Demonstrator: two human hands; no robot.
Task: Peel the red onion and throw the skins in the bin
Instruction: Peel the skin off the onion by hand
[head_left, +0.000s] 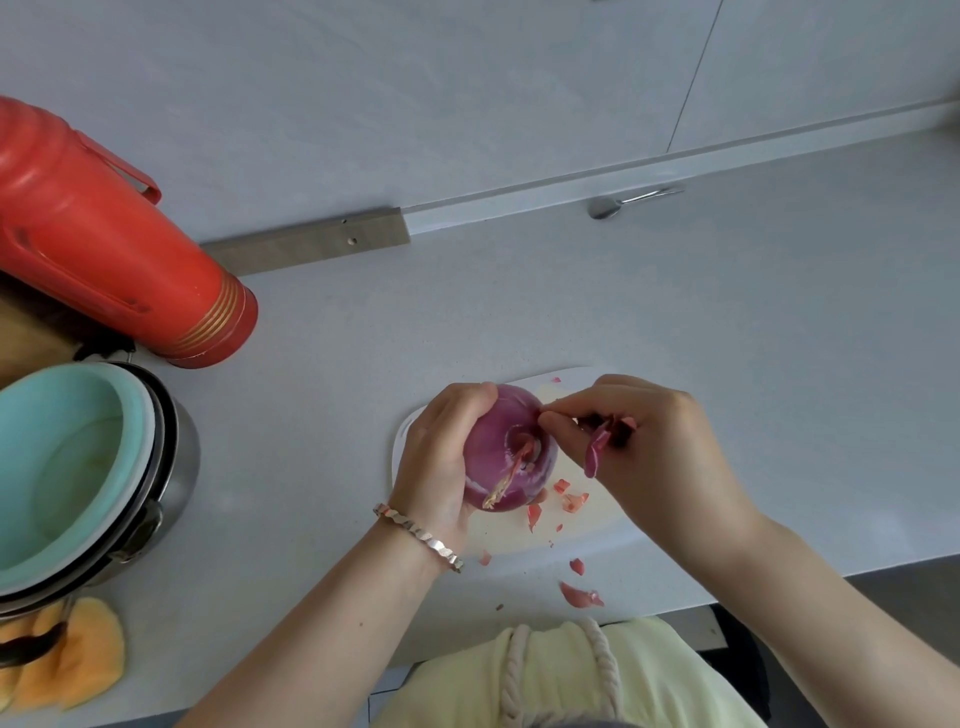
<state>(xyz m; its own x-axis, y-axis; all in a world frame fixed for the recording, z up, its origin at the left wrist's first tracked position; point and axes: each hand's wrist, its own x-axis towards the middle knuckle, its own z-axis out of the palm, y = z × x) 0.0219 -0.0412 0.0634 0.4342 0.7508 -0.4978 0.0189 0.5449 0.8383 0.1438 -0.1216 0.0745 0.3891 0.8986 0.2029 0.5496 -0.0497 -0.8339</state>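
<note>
Purple-red and glossy, mostly bare, the round red onion (511, 457) is held over the white plastic chopping board (587, 530) on the pale grey counter (701, 322). Your left hand (439, 457) wraps it from its left. Your right hand (644, 452) lies just to its right, fingers (558, 423) pinching at the upper right edge (loose papery skins (597, 449) are bunched in that palm). One end, with its dry tail, faces you.
</note>
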